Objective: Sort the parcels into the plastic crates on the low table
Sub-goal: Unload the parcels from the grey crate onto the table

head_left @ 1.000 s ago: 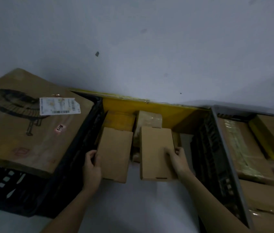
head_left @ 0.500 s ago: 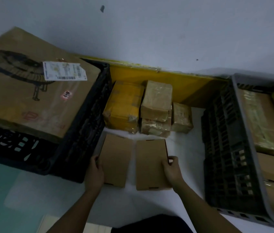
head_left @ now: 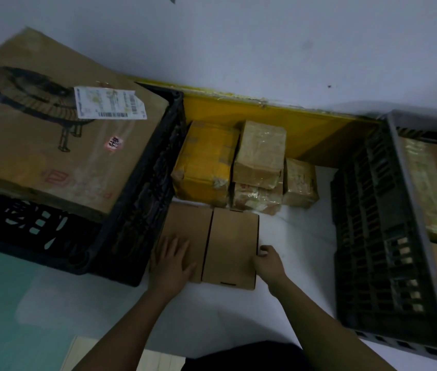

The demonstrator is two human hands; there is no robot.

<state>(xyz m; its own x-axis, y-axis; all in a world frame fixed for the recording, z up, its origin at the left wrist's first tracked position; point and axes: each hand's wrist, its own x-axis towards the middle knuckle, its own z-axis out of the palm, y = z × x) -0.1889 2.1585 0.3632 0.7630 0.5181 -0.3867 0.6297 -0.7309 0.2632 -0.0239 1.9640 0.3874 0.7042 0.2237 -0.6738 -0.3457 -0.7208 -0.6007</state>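
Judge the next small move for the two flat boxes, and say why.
Probably slide the two flat boxes together and grip both: the left hand lies flat on the left box, the right hand grips the right box at its edge, and neither is in a crate.

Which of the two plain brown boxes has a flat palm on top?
The left plain box: the left hand lies flat on it. The right plain box is only gripped at its edge by the right hand.

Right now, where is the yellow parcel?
In the head view, the yellow parcel sits left of centre, against the black crate on its left, with a tape-wrapped brown parcel on its right.
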